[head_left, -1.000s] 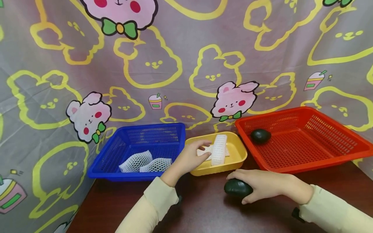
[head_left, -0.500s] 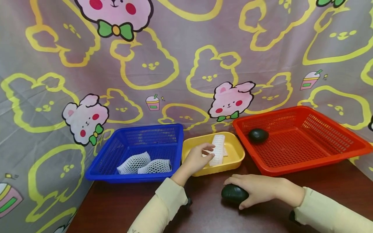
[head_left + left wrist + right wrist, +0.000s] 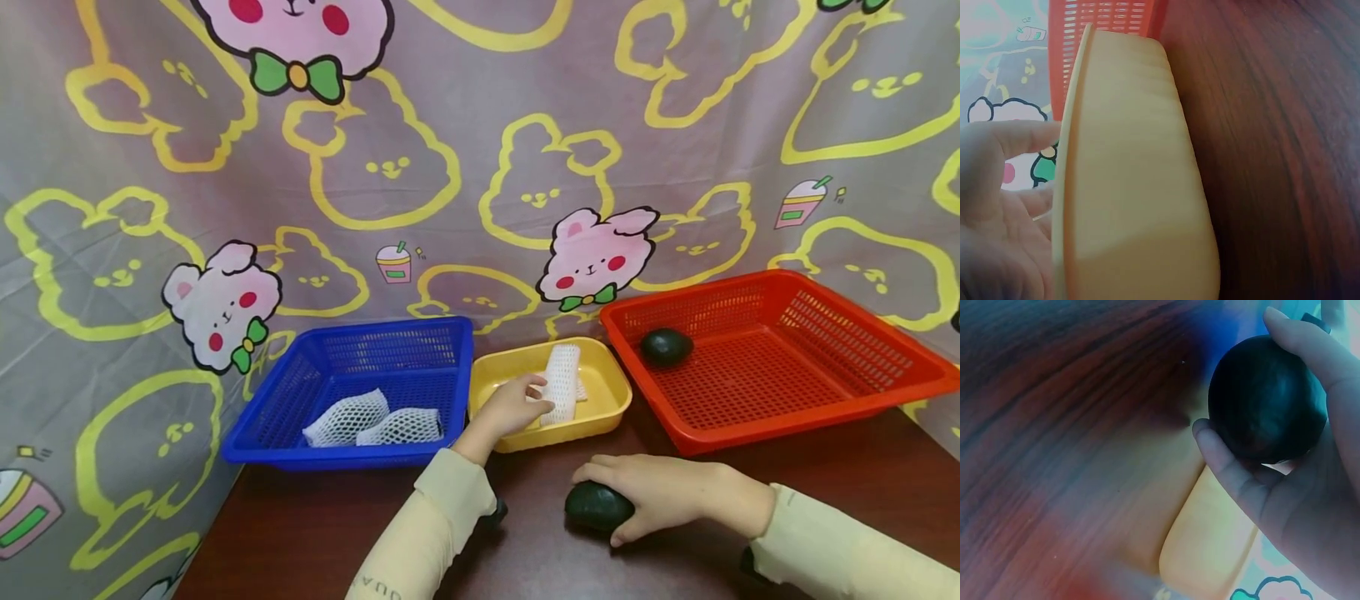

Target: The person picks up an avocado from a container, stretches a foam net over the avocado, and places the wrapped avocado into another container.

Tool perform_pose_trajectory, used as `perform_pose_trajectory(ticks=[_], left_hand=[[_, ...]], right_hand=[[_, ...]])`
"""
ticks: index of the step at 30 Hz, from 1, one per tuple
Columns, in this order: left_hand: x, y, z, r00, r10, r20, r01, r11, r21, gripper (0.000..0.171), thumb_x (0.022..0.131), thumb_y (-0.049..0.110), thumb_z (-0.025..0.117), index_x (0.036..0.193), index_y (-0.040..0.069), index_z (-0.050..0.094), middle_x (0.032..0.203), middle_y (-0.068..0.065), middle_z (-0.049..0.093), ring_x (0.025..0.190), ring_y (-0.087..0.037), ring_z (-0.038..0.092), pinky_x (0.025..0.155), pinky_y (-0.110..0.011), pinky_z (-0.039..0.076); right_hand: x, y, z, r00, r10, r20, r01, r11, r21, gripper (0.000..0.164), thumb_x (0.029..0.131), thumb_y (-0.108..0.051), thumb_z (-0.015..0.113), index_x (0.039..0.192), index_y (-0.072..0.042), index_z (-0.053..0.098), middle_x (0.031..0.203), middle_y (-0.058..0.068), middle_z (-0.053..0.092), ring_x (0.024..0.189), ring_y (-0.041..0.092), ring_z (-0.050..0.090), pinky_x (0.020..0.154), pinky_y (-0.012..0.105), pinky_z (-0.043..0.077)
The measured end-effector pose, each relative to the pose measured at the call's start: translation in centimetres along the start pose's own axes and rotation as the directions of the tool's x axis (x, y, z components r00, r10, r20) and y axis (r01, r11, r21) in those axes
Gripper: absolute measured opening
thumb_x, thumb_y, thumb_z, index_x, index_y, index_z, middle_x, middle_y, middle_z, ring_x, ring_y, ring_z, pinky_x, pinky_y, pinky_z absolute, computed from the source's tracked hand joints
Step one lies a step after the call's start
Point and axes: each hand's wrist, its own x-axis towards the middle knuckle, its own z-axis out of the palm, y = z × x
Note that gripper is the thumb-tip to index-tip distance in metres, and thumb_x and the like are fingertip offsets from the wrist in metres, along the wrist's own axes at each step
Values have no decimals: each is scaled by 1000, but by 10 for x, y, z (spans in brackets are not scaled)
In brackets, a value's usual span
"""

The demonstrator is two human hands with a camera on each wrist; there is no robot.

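Observation:
My right hand [image 3: 663, 496] grips a dark green avocado [image 3: 597, 506] just in front of the yellow tray. In the right wrist view the thumb and fingers wrap around the avocado [image 3: 1266, 400]. My left hand [image 3: 512, 407] reaches over the near left rim of the yellow tray [image 3: 603, 421], its fingers loosely bent with a gap to the thumb. The fingertips are at the left edge of a white foam net sleeve [image 3: 561, 385], which lies on another sleeve; any contact is unclear. The left wrist view shows the thumb and fingers behind the tray wall [image 3: 1129, 156], with the sleeves hidden.
To the left, a blue basket [image 3: 337, 455] contains two items wrapped in white foam nets [image 3: 347, 419]. On the right, a red basket [image 3: 787, 427] holds another avocado [image 3: 666, 347]. A patterned cloth [image 3: 465, 167] hangs behind the brown table [image 3: 300, 533].
My left hand has moved right, toward the upper sleeve in the tray. My right hand has brought the avocado slightly left and nearer to me. The view has shifted slightly.

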Motion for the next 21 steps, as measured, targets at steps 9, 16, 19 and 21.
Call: perform_pose_trajectory(ticks=[9, 16, 19, 21], left_hand=[[9, 5, 11, 991, -116, -69, 113, 992, -54, 50, 95, 20, 72, 139, 4, 58, 105, -8, 69, 78, -16, 63, 67, -28, 51], [15, 3, 18, 988, -145, -55, 141, 988, -65, 55, 94, 17, 73, 143, 2, 54, 109, -12, 69, 80, -18, 64, 68, -30, 54], [16, 2, 20, 988, -137, -68, 134, 990, -51, 58, 91, 14, 75, 144, 1, 53, 113, -15, 68, 88, -20, 64, 73, -32, 55], [17, 1, 20, 988, -136, -77, 133, 990, -45, 60, 90, 13, 76, 144, 2, 53, 113, -15, 68, 90, -21, 64, 75, -32, 55]], right_hand=[[1, -2, 2, 999, -30, -14, 29, 999, -18, 69, 80, -42, 88, 136, -19, 54, 118, -13, 54, 101, 3, 57, 85, 31, 52], [5, -4, 4, 1000, -22, 0, 22, 1000, -8, 69, 80, -41, 87, 136, -18, 54, 118, -12, 54, 100, 2, 57, 86, 30, 52], [6, -5, 4, 1000, -1, 9, 0, 1000, 4, 69, 80, -40, 87, 137, -18, 54, 119, -12, 54, 101, 2, 57, 87, 31, 52], [6, -6, 3, 1000, 14, 12, -14, 1000, 16, 69, 81, -40, 87, 138, -18, 54, 119, -11, 54, 102, 3, 56, 88, 31, 52]])
